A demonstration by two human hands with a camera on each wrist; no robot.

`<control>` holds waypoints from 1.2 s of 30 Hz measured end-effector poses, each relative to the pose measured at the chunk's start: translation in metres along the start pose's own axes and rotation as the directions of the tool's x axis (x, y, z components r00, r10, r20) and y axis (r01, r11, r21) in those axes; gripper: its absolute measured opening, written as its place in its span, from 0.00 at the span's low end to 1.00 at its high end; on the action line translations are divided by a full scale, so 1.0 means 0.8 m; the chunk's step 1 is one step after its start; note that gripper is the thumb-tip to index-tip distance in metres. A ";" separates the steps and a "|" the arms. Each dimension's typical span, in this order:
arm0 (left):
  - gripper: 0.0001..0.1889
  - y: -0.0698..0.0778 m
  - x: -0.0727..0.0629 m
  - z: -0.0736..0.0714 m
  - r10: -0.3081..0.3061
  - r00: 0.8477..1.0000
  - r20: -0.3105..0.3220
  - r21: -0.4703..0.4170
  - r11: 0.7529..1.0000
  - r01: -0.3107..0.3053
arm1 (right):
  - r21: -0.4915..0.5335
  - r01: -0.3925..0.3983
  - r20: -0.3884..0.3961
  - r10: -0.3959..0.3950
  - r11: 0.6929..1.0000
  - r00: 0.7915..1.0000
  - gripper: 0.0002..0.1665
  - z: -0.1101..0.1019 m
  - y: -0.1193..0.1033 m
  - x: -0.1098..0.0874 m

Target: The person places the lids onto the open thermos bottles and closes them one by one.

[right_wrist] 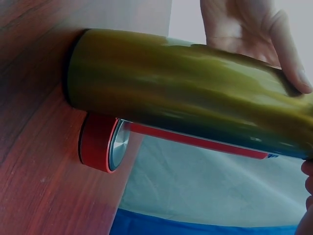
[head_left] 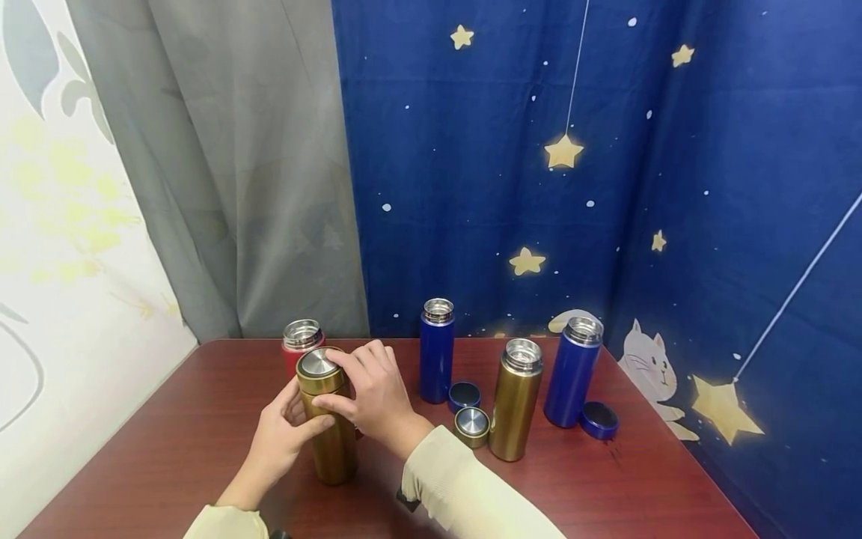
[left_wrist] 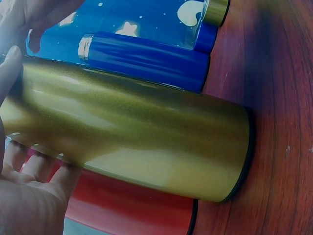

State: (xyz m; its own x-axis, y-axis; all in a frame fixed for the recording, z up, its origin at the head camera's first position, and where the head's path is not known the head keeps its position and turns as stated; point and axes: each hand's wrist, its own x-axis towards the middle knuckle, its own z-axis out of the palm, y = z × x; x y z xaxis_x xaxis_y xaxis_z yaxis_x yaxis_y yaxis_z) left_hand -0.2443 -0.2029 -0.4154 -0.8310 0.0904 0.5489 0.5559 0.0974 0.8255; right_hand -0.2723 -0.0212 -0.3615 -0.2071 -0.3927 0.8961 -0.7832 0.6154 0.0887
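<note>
Held bottle: I have a tall, cylindrical metallic-gold bottle (head_left: 331, 453) near the front left of the glossy reddish-brown wooden table (head_left: 168, 449), leaning slightly; its dark base is at the tabletop, though I can't confirm full contact.
Left grip: the left hand (head_left: 277, 438) curls thumb and fingers round the bottle's upper body, spread only to its width; the head view hides some fingers behind it.
Right grip: the right hand (head_left: 378, 389) pinches the round gold lid with a brushed-silver top (head_left: 318, 362), thumb at its lower edge; my wrist views cut this lid off.
Red pair: a glossy red cylindrical bottle (head_left: 303, 335) stands behind, lidless, mostly blocked from me; its short red lid with a silver disc (right_wrist: 98, 142) shows in my right wrist view, partly covered.
Blue pairs: a slim blue bottle (head_left: 436, 363) stands mid-table beside a dark-topped blue lid (head_left: 465, 395); a second blue bottle (head_left: 571, 382) stands further right, with another blue lid (head_left: 598, 421) just beside it.
Second gold: an uncapped gold bottle (head_left: 513, 412) stands between them, its silver-topped lid (head_left: 471, 425) close by.
Contents: I see steel necks on the four uncapped bottles, but can't tell what is inside; the held one's mouth is covered.
</note>
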 end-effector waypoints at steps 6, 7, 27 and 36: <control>0.40 -0.001 0.000 0.001 -0.005 1.000 -0.002 -0.006 1.000 0.005 | -0.005 -0.027 0.015 0.027 1.000 1.000 0.37 -0.004 0.000 0.001; 0.40 -0.001 0.000 0.001 -0.009 1.000 -0.002 -0.010 1.000 0.009 | 0.014 -0.045 0.039 0.045 0.999 0.998 0.37 -0.005 0.000 0.002; 0.41 -0.005 0.000 0.000 -0.018 1.000 0.023 -0.011 1.000 0.018 | 0.464 -0.370 0.528 0.085 0.805 0.845 0.42 -0.018 0.021 0.016; 0.41 -0.006 0.000 -0.001 -0.022 1.000 0.015 0.002 1.000 0.022 | 0.378 -0.296 0.446 0.108 0.877 0.889 0.42 -0.019 0.017 0.013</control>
State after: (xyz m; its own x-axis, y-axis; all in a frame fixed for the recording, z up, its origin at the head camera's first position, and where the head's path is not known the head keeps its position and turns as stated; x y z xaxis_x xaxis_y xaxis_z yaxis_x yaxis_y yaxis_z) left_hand -0.2469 -0.2043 -0.4188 -0.8427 0.1032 0.5283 0.5373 0.1017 0.8372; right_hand -0.2763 -0.0065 -0.3440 -0.5299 -0.5874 0.6117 -0.8473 0.3978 -0.3520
